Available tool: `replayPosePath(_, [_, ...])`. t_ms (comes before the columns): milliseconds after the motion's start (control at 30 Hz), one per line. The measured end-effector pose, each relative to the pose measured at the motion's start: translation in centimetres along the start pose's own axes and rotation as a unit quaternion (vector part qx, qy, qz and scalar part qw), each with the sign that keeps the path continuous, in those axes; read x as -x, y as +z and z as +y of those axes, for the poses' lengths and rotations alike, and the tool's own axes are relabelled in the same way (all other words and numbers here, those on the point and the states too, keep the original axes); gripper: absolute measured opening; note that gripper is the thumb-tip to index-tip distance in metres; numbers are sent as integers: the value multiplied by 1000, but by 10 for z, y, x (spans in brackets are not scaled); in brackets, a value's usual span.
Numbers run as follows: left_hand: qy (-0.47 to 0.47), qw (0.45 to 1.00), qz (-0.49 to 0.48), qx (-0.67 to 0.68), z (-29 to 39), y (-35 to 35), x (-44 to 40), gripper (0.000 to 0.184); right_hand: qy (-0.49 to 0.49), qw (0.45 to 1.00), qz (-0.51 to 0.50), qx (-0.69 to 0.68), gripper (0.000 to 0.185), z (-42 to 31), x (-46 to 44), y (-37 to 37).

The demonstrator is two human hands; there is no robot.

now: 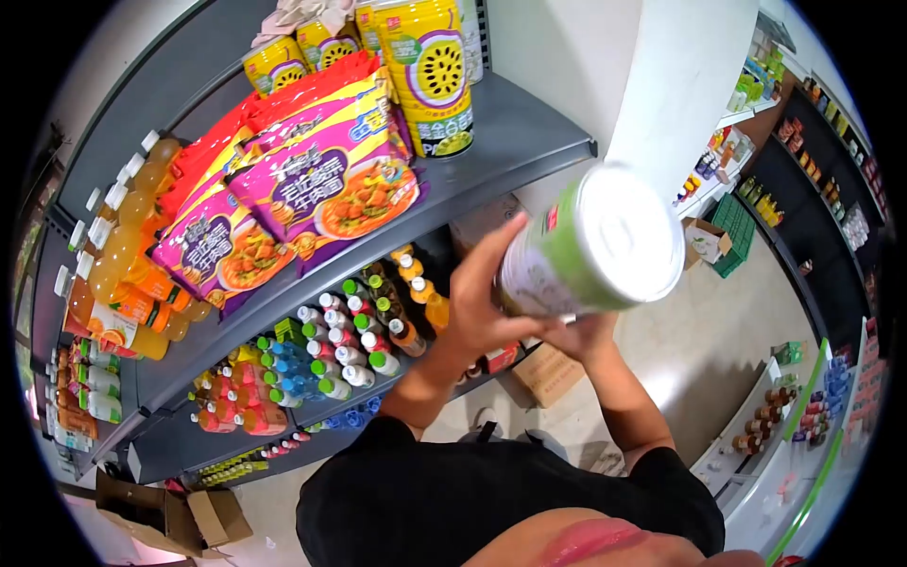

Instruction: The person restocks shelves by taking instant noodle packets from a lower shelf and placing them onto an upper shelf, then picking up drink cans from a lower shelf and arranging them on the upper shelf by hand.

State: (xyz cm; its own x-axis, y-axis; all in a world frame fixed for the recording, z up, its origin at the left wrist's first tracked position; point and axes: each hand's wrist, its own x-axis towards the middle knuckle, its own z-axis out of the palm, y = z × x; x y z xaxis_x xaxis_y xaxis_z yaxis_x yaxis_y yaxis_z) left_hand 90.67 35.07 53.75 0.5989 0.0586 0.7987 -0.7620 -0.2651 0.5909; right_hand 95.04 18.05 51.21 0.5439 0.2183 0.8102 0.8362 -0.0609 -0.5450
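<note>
My left hand (479, 298) is wrapped around the side of a large green-and-white can (553, 250), thumb toward me. The can is tilted, and its white lid (635, 236) faces up and to the right. My right hand (588, 337) is close under the can's near side; its fingers are mostly hidden behind the can, so I cannot tell how they are bent. On the shelf beyond stands a tall yellow can (430, 80) with a passion fruit picture. Left of it lean purple instant noodle packs (326, 180).
Orange drink bottles (123, 250) stand at the upper shelf's (520, 128) left end. Several rows of small bottles (345, 345) fill the shelf below. A cardboard box (548, 373) sits on the floor below my hands. A pinkish cloth (307, 17) lies on the back cans.
</note>
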Motion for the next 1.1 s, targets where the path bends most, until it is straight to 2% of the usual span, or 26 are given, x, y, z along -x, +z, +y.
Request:
replayPosePath(67, [46, 996, 10, -72, -8, 9, -36, 94, -68, 997, 19, 10, 68, 14, -30, -5])
replayPosePath(100, [113, 978, 33, -171, -16, 13, -48, 93, -24, 996, 42, -70, 69, 23, -44, -3])
replayPosePath(133, [113, 982, 70, -133, -25, 23, -57, 82, 21, 986, 62, -151, 71, 31, -60, -1])
replayPosePath(167, [102, 981, 91, -137, -26, 30, -67, 77, -1, 990, 37, -140, 78, 27, -85, -6])
replayPosePath(200, [93, 979, 114, -143, -26, 35, -79, 72, -27, 986, 61, -150, 79, 27, -107, -2])
replayPosePath(267, [104, 956, 147, -233, -31, 39, -103, 71, 20, 976, 39, -214, 87, 34, -134, 1])
replayPosePath(300, [148, 944, 175, -239, -33, 40, -117, 67, 31, 976, 30, -213, 90, 36, -147, 3])
replayPosePath(333, [114, 931, 172, -300, -30, 39, -122, 62, 40, 977, 22, -210, 93, 40, -160, 3])
replayPosePath(400, [147, 919, 166, -327, -44, 33, -140, 60, 36, 984, 8, -175, 100, 56, -182, 10])
replayPosePath(533, [74, 935, 119, -326, -55, 31, -146, 57, -34, 998, -35, -34, 111, 89, -220, 24])
replayPosePath(600, [95, 927, 92, -350, -62, 35, -153, 50, -69, 996, -44, 27, 109, 122, -235, 38])
replayPosePath(633, [71, 930, 76, -353, -67, 34, -157, 50, -35, 997, -63, -8, 104, 151, -245, 50])
replayPosePath(733, [11, 930, 53, -363, -80, 33, -165, 54, 44, 995, -74, 48, 103, 135, -256, 59])
replayPosePath(767, [-3, 929, 49, -367, -84, 33, -168, 55, 43, 996, -73, 3, 101, 167, -270, 77])
replayPosePath(867, [-25, 925, 57, -374, -92, 33, -177, 61, 95, 991, -94, 9, 94, 169, -279, 86])
replayPosePath(900, [-50, 933, 29, -356, -92, 32, -177, 67, 80, 991, -105, 12, 88, 173, -281, 87])
replayPosePath(1000, [-104, 938, 22, -331, -91, 34, -178, 71, 68, 973, -134, 176, 81, 163, -255, 74])
replayPosePath(1100, [-127, 937, 16, -324, -92, 36, -179, 73, -37, 989, -118, 82, 77, 160, -237, 58])
